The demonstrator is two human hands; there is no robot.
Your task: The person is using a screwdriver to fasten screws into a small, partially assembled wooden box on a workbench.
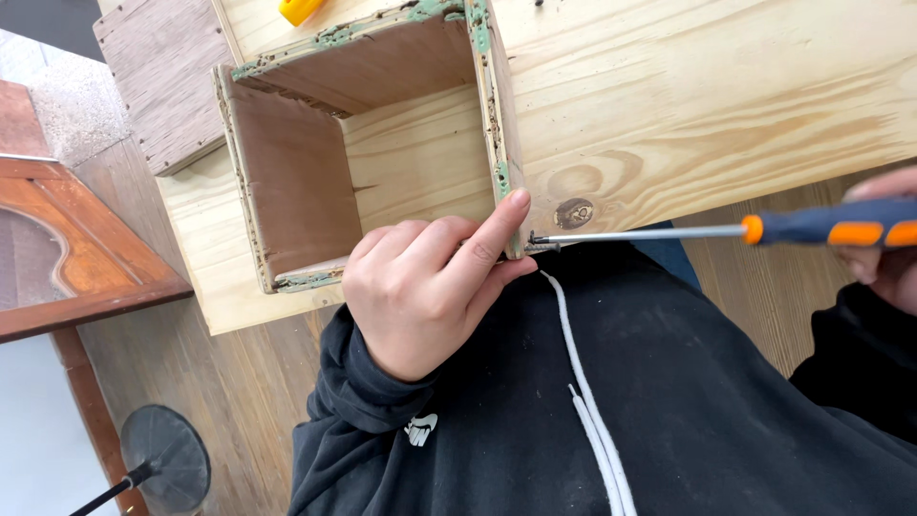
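Your left hand [420, 291] is curling at the box's [373, 143] lower right corner, its index finger [497, 234] stretching up along the box's right wall edge and its thumb pressing in from below, so you are pinching that wall rather than closing a fist; whether the fingertips are also steadying the screw [541, 245] is too small to tell. The screw is sitting just at 3 o'clock from your index fingertip, nearly touching it, and it is standing proud of the wood, so by my reading the driving is only beginning and most of the turning is left. The screwdriver's [726, 230] steel shaft is running level from the screw out toward 3 o'clock, its tip meeting the screw head. Your right hand [884, 239] is wrapping closed around the blue and orange handle at the far right edge, mostly cut off. Beyond that, the box is resting open-faced on a pale plank [707, 96], with your dark sweatshirt [669, 401] and its white cord [587, 401] at 6 o'clock.
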